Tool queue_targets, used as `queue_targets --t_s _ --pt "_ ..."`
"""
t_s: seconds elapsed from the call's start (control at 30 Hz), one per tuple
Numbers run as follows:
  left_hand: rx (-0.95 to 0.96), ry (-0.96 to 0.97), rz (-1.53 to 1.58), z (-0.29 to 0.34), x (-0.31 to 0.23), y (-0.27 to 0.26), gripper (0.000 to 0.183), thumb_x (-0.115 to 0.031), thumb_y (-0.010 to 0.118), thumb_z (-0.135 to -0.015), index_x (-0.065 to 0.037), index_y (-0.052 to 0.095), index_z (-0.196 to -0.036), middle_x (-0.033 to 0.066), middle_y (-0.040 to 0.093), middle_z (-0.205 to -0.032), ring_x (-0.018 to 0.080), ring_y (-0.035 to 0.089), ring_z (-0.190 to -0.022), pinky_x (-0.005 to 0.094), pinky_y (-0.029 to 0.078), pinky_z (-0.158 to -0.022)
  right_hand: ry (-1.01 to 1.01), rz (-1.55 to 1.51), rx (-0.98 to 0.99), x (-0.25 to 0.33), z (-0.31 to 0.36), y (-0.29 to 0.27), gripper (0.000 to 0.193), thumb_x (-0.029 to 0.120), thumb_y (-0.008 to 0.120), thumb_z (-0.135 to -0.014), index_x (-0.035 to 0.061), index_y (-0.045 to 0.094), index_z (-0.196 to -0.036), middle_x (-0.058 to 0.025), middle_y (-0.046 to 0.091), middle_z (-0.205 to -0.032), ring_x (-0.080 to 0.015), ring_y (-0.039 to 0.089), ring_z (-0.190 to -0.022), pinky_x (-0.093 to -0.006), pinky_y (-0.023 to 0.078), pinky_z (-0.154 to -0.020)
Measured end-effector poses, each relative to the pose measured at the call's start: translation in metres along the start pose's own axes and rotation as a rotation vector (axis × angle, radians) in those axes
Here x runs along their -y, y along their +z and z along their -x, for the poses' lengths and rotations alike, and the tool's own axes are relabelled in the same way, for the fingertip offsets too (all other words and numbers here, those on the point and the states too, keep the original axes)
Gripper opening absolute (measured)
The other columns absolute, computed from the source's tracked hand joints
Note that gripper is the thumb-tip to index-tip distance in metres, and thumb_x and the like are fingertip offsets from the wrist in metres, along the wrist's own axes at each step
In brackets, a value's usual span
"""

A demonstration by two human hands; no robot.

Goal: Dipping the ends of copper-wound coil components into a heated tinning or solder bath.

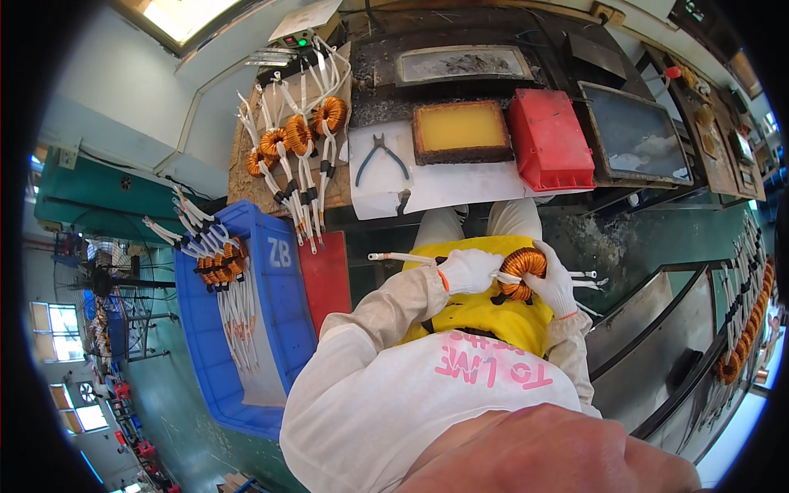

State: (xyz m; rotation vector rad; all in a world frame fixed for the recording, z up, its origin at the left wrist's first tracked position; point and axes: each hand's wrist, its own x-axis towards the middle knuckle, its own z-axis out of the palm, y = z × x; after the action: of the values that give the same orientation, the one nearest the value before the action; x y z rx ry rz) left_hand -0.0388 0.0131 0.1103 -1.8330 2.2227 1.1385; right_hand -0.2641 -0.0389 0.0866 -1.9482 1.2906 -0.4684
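Note:
A ring-shaped copper wire coil (518,264) rests over the yellow cloth (452,316) on my lap, with white sleeved leads sticking out on both sides. My right hand (552,281), in a white glove, is wrapped round the coil's right side. My left hand (472,271), gloved too, is closed at the coil's left on a white lead (399,257), whose metal-tipped end points out to the left. More lead ends (585,279) show beyond my right hand. The fingertips of the left hand are partly hidden.
On the bench ahead lie green-handled cutters (380,158), a tray of yellow material (462,131) and a red bin (551,141). Several finished-looking coils (297,135) sit on a board at left. A blue crate (279,287) with more coils stands left; a metal-framed rack (649,329) is right.

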Motion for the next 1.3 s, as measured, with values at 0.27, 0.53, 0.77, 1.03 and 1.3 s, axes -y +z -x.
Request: queue_targets --t_s 0.27,0.53,0.77,1.03,1.3 --pt "-0.546 0.384 -0.295 0.012 -0.009 -0.029 0.021 -0.018 0.059 -0.085 -0.008 0.057 -0.104 0.0078 0.064 -0.079 0.0261 0.068 -0.075 0.0367 0.052 -0.06 -0.152 -0.131 -0.087 0.03 -0.001 -0.041 0.053 -0.001 0.076 -0.063 0.004 0.059 -0.112 -0.0147 0.062 -0.105 -0.033 0.065 -0.099 -0.0354 0.052 -0.087" --pt "-1.036 0.497 -0.434 -0.009 -0.01 -0.126 0.056 -0.017 0.072 -0.075 -0.008 0.056 -0.128 0.0101 0.062 -0.107 0.0272 0.062 -0.1 0.0363 0.052 -0.084 -0.51 0.131 -0.409 0.072 -0.076 -0.11 0.056 -0.005 0.075 -0.064 0.0063 0.059 -0.116 -0.0144 0.063 -0.109 -0.0327 0.065 -0.104 -0.0359 0.052 -0.089" --pt "-1.141 0.378 -0.304 -0.002 0.019 -0.13 0.064 -0.014 0.074 -0.071 -0.012 0.055 -0.132 0.0133 0.055 -0.133 0.0332 0.056 -0.12 0.0433 0.048 -0.099 -0.364 0.127 -0.402 0.056 -0.171 -0.145 0.053 0.01 0.078 -0.073 0.011 0.057 -0.122 -0.0137 0.067 -0.109 -0.032 0.067 -0.103 -0.038 0.053 -0.088" --pt "-0.955 0.299 -0.296 -0.003 0.047 -0.097 0.055 -0.017 0.074 -0.073 -0.014 0.059 -0.126 0.0122 0.056 -0.132 0.0334 0.056 -0.12 0.0433 0.048 -0.099 -0.295 0.21 -0.335 0.04 -0.223 -0.134 0.054 0.017 0.079 -0.075 0.0146 0.057 -0.125 -0.012 0.069 -0.11 -0.0325 0.068 -0.102 -0.0389 0.053 -0.088" --pt "-1.21 0.296 -0.349 -0.072 0.001 -0.142 0.059 -0.015 0.067 -0.076 -0.011 0.053 -0.133 0.0167 0.054 -0.132 0.0365 0.051 -0.125 0.0442 0.043 -0.105 -0.32 0.196 -0.329 0.034 -0.222 -0.134 0.054 0.014 0.078 -0.075 0.013 0.057 -0.125 -0.0116 0.069 -0.11 -0.0303 0.069 -0.1 -0.0375 0.054 -0.086"
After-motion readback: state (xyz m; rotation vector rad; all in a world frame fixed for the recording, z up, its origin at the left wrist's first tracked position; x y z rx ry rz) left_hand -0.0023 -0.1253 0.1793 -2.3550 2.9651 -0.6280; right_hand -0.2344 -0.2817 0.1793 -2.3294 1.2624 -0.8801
